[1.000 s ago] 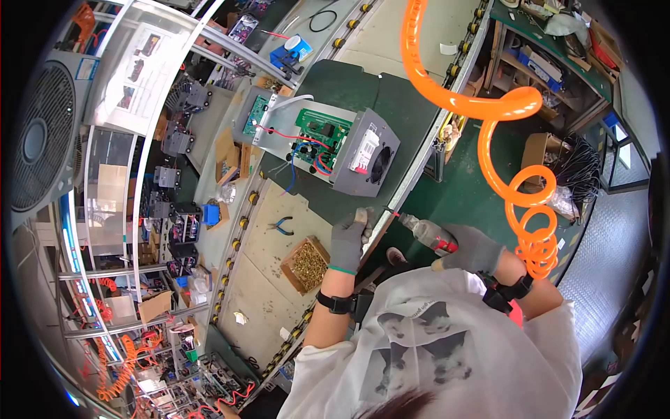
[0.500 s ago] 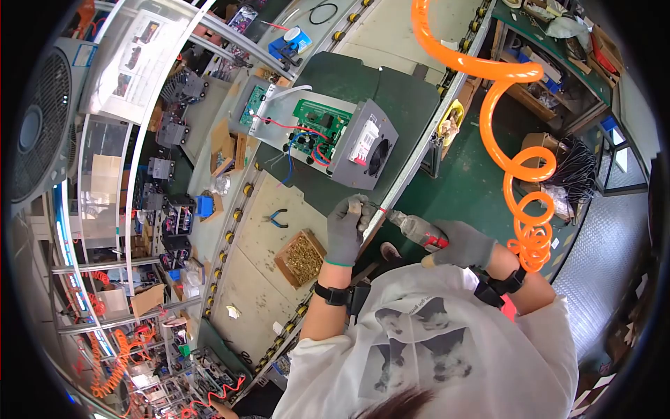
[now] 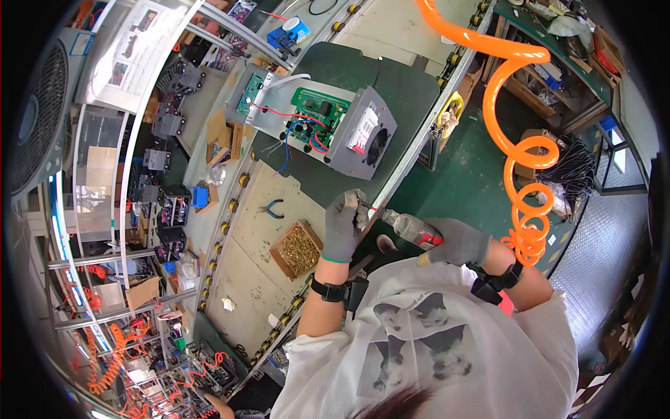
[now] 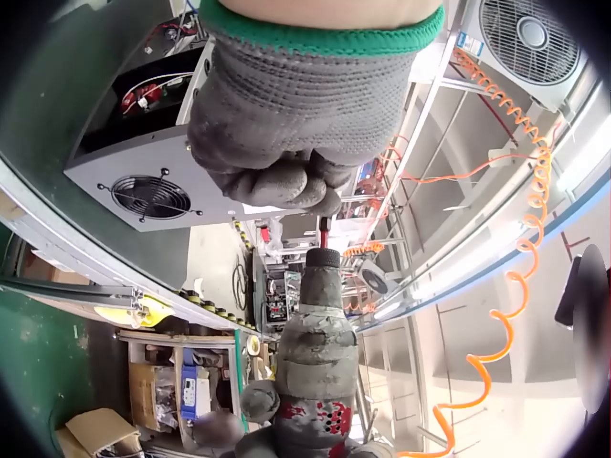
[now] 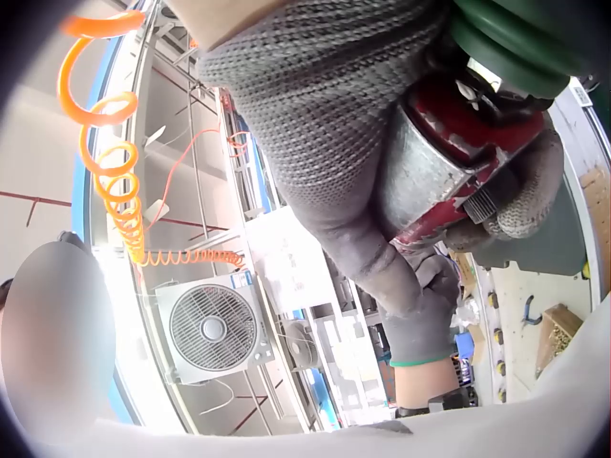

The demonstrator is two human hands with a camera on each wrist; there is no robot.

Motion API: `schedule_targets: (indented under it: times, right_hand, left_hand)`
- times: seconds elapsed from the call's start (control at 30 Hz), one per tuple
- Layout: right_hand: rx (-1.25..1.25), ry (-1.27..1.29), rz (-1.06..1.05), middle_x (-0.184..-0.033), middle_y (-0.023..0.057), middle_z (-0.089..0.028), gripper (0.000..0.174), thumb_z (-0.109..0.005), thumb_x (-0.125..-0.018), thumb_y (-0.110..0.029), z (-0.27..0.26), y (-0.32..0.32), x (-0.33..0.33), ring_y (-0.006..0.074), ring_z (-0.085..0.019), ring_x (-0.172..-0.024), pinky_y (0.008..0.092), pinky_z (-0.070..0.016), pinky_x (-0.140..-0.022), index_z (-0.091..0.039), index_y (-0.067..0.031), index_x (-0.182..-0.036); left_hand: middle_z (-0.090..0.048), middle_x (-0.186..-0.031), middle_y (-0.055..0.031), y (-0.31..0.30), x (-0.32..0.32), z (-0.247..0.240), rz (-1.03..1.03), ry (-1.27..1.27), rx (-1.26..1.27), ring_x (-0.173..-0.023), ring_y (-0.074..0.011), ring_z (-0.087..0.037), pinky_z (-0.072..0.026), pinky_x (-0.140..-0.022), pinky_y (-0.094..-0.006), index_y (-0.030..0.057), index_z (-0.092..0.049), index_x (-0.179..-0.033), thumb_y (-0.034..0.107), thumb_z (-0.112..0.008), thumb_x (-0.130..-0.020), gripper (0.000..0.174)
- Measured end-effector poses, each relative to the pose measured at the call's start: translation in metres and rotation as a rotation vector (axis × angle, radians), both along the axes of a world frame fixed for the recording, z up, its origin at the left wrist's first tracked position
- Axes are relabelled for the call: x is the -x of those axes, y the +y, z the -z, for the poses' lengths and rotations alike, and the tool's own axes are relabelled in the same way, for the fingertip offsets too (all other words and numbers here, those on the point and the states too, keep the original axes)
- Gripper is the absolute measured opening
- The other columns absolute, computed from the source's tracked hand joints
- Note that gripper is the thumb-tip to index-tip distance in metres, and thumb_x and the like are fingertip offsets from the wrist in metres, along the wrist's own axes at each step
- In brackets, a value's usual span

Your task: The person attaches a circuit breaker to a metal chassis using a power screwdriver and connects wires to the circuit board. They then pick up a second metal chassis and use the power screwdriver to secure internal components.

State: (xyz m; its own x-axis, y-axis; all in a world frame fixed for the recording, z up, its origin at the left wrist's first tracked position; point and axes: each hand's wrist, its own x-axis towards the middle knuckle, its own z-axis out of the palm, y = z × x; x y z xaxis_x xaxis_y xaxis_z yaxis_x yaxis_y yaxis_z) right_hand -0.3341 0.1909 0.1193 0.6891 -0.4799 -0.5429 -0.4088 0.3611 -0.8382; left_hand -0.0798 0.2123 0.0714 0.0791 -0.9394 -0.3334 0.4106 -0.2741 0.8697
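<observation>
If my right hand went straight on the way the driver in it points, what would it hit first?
Your left hand, most likely. The red bit of the driver in your right hand points at its curled fingers; whether they touch is hard to tell.

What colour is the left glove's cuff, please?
The left glove's cuff is green, best seen in the left wrist view.
</observation>
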Motion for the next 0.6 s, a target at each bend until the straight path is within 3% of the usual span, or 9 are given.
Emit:
schedule_targets:
  times: [0.03, 0.1, 0.33, 0.4, 0.43, 0.5, 0.53, 0.6]
  right_hand:
    - [-0.002, 0.002, 0.0, -0.078, 0.0037, -0.058, 0.043, -0.076, -0.068, -0.025, -0.003, 0.0, 0.0, 0.014, -0.055, -0.067, 0.0292, -0.0456, -0.063, -0.06, -0.0068, -0.103]
    - [-0.084, 0.036, -0.016, -0.076, 0.0014, -0.057, 0.04, -0.076, -0.069, -0.024, -0.013, -0.002, 0.0, 0.0114, -0.053, -0.063, 0.0274, -0.044, -0.058, -0.06, -0.0073, -0.101]
    - [-0.113, -0.02, 0.037, -0.072, 0.0013, -0.056, 0.038, -0.075, -0.069, -0.026, -0.003, -0.002, -0.005, 0.0104, -0.053, -0.06, 0.028, -0.0427, -0.053, -0.059, -0.0077, -0.098]
    - [0.008, 0.008, 0.046, -0.07, 0.0023, -0.055, 0.04, -0.075, -0.069, -0.029, 0.01, -0.009, -0.007, 0.0112, -0.052, -0.056, 0.0289, -0.0419, -0.051, -0.057, -0.0061, -0.097]
    - [0.0, 0.007, 0.061, -0.07, 0.0023, -0.055, 0.04, -0.075, -0.069, -0.029, 0.012, -0.014, -0.008, 0.0112, -0.052, -0.056, 0.0289, -0.0419, -0.051, -0.057, -0.0061, -0.097]
    - [0.033, 0.064, 0.149, -0.069, 0.004, -0.055, 0.044, -0.075, -0.069, -0.031, 0.015, -0.027, -0.011, 0.0133, -0.051, -0.052, 0.0294, -0.041, -0.048, -0.055, -0.0046, -0.097]
    - [0.028, 0.062, 0.159, -0.069, 0.004, -0.055, 0.044, -0.075, -0.069, -0.031, 0.023, -0.034, -0.013, 0.0133, -0.051, -0.052, 0.0294, -0.041, -0.048, -0.055, -0.0046, -0.097]
    - [0.193, 0.018, 0.195, -0.068, 0.0057, -0.054, 0.045, -0.074, -0.07, -0.032, 0.036, -0.048, -0.02, 0.0144, -0.051, -0.05, 0.0294, -0.04, -0.046, -0.055, -0.0038, -0.098]
  left_hand:
    - [-0.049, -0.064, 0.0025, 0.001, 0.001, -0.003, 0.0, 0.002, -0.002, -0.053, -0.0039, -0.04, -0.0297, -0.047, -0.0185, 0.0011, -0.058, -0.095, 0.034, -0.057, -0.094, 0.033]
    - [-0.048, -0.067, 0.0009, 0.001, 0.004, -0.013, 0.05, -0.231, 0.075, -0.058, -0.007, -0.041, -0.0327, -0.052, -0.0207, 0.001, -0.057, -0.096, 0.033, -0.056, -0.094, 0.032]
    - [-0.05, -0.073, 0.0008, -0.002, 0.003, -0.015, 0.062, -0.246, -0.019, -0.062, -0.0064, -0.043, -0.0328, -0.055, -0.0197, 0.0023, -0.058, -0.106, 0.029, -0.055, -0.095, 0.029]
    - [-0.054, -0.085, -0.0025, -0.009, 0.004, -0.018, -0.17, -0.649, 0.222, -0.074, -0.0108, -0.048, -0.0386, -0.062, -0.0231, 0.0033, -0.056, -0.116, 0.024, -0.058, -0.091, 0.032]
    - [-0.054, -0.085, -0.0025, -0.014, 0.001, -0.021, -0.152, -0.65, 0.219, -0.074, -0.0108, -0.048, -0.0386, -0.062, -0.0231, 0.0033, -0.056, -0.116, 0.024, -0.058, -0.091, 0.032]
    - [-0.055, -0.104, -0.0089, -0.031, -0.009, -0.027, -0.339, -1.438, 0.434, -0.09, -0.0177, -0.049, -0.0427, -0.076, -0.03, 0.0029, -0.052, -0.124, 0.02, -0.062, -0.086, 0.043]
    - [-0.055, -0.104, -0.0089, -0.039, -0.01, -0.028, -0.328, -1.438, 0.438, -0.09, -0.0177, -0.049, -0.0427, -0.076, -0.03, 0.0029, -0.052, -0.124, 0.02, -0.062, -0.086, 0.043]
    - [-0.055, -0.116, -0.0171, -0.055, -0.009, -0.029, -0.197, -1.423, 0.375, -0.11, -0.032, -0.047, -0.0385, -0.094, -0.0407, 0.004, -0.05, -0.126, 0.027, -0.067, -0.081, 0.054]
